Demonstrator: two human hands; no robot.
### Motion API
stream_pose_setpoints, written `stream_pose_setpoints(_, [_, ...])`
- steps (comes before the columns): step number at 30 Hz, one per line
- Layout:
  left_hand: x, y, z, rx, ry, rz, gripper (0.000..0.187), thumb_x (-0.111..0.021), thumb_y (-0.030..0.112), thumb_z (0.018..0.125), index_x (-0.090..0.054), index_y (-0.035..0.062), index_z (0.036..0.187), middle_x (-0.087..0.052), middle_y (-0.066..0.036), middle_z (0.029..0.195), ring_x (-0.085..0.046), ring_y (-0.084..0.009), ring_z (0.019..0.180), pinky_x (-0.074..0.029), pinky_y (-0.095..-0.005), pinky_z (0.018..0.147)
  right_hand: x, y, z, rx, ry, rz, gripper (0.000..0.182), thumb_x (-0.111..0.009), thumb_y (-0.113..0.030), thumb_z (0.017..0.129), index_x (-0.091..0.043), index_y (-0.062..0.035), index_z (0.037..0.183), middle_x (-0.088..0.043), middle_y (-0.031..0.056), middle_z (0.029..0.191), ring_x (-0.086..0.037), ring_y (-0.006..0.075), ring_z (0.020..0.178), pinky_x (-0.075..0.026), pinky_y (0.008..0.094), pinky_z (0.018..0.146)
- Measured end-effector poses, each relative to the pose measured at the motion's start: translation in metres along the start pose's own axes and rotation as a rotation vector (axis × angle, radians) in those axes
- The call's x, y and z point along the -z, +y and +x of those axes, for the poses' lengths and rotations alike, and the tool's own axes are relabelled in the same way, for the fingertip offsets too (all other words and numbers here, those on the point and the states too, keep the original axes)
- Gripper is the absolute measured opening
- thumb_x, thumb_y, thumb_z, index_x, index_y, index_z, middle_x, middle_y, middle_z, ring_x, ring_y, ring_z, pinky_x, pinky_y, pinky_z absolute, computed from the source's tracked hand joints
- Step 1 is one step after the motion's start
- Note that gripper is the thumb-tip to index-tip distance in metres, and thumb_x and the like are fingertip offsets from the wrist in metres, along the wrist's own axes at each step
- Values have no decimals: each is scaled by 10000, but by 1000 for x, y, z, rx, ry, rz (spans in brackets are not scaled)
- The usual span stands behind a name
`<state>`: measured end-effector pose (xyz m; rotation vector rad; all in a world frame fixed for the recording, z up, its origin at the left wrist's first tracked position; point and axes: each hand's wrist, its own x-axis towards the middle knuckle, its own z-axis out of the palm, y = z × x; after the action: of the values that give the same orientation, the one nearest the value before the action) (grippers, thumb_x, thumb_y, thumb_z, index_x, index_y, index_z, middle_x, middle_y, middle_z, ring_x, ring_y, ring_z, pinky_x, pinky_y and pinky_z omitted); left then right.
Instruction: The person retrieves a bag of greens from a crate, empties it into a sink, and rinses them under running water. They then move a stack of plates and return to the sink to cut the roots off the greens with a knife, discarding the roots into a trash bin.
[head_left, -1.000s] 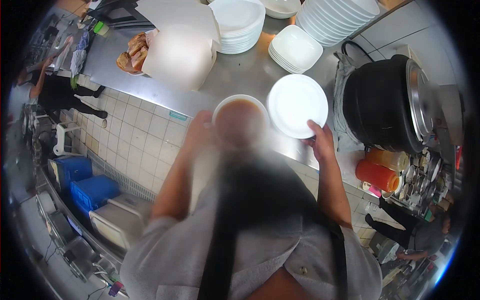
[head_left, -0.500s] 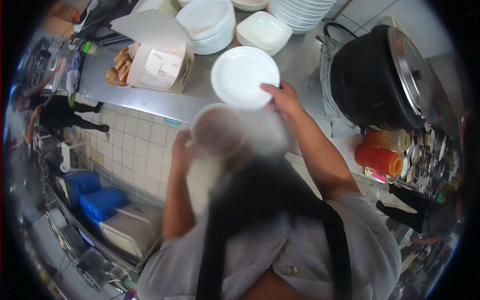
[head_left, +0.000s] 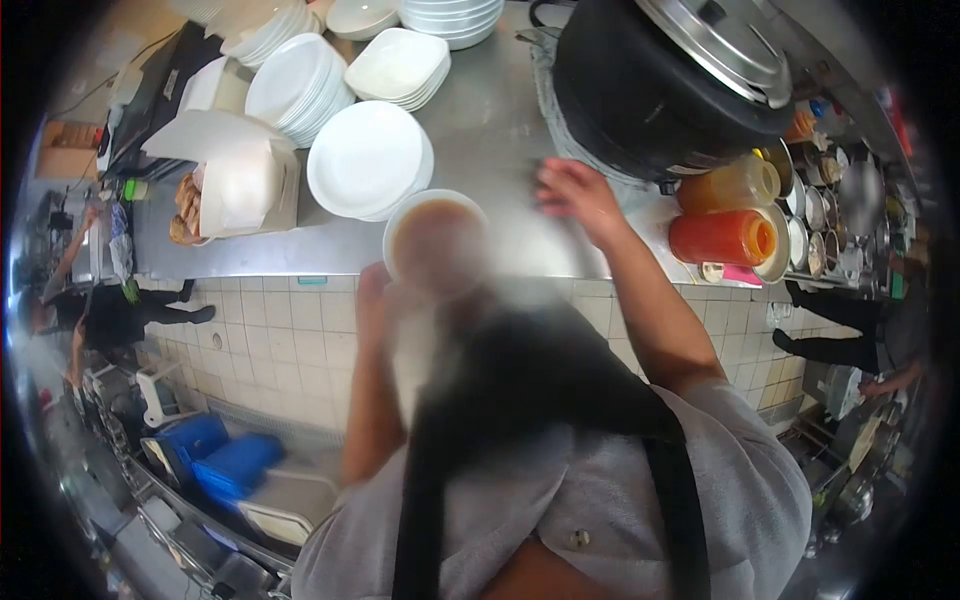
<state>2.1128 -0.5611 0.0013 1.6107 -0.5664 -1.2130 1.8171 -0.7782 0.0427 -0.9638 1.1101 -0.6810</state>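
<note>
My left hand (head_left: 374, 300) grips the left side of a white bowl (head_left: 393, 222) filled with brown soup (head_left: 436, 232). The bowl is at the counter's near edge; a blurry patch covers its lower right part. Just beyond it lie round white plates (head_left: 362, 160), apparently more than one. To the right, over the bare metal, my right hand (head_left: 583, 200) holds nothing, its slightly blurred fingers apart. The large black soup kettle (head_left: 650, 95) with a steel lid (head_left: 722, 45) stands right behind that hand.
On the steel counter (head_left: 490, 120) are stacked white plates (head_left: 298, 85), square dishes (head_left: 398, 68) and an opened carton (head_left: 250, 195). Squeeze bottles with red sauce (head_left: 715, 238) and yellow liquid (head_left: 728, 184) lie on the right. Other people (head_left: 110, 315) stand at both sides.
My right hand has let go of the white plate and moved right, toward the kettle. The view has shifted, so the counter things appear farther left. The soup bowl stays in my left hand.
</note>
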Motion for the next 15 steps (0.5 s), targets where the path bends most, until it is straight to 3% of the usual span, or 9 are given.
stream_pose_setpoints(3, [-50,28,-2,109,19,-107,489,-561,-13,822,-393,-34,1282,-583,-173,1132,-679,-247,831,-617,-353,684,74,6,-63,-77,147,28,354,-672,-237,951,-585,-9,1208,-661,54,925,-633,130,715,-553,276,648])
stream_pose_setpoints(5, [-56,12,19,83,-93,-38,495,-576,3,860,-360,-31,1304,-579,-176,1155,-679,-259,870,-616,-387,752,118,21,-106,-55,222,74,296,-661,-224,960,-605,-24,1170,-658,50,873,-611,125,648,-531,270,593])
stream_pose_setpoints(7, [-70,-1,37,-22,-81,-176,498,-610,19,875,-356,-26,1300,-577,-181,1177,-680,-275,903,-609,-410,806,154,39,-150,-164,346,33,228,-651,-212,965,-621,-42,1114,-649,49,832,-589,123,604,-509,263,552])
stream_pose_setpoints(9, [-98,19,39,-60,-123,-173,498,-633,29,887,-357,-20,1298,-583,-184,1176,-681,-287,917,-606,-417,817,180,69,-194,-179,476,38,218,-655,-214,961,-622,-43,1091,-643,49,811,-580,122,584,-499,264,531])
stream_pose_setpoints(11, [-122,37,43,-29,-54,-313,497,-695,51,860,-453,-30,1286,-626,-125,1081,-645,-181,902,-554,-305,723,200,110,-234,-196,599,50,209,-659,-217,958,-622,-44,1069,-636,49,791,-571,122,564,-489,266,510])
stream_pose_setpoints(13, [-123,32,64,-22,-195,-341,521,-690,51,882,-422,-41,1319,-603,-136,1145,-642,-215,977,-566,-343,794,214,167,-272,-299,763,-7,186,-614,-229,956,-633,-61,1035,-618,54,763,-570,132,556,-471,272,489])
stream_pose_setpoints(15, [-137,40,67,-37,-137,-355,421,-640,36,918,-398,-5,1260,-632,-174,1057,-700,-313,860,-610,-382,789,211,220,-311,-414,949,124,154,-606,-193,950,-622,-50,1007,-603,58,749,-556,144,543,-460,286,468])
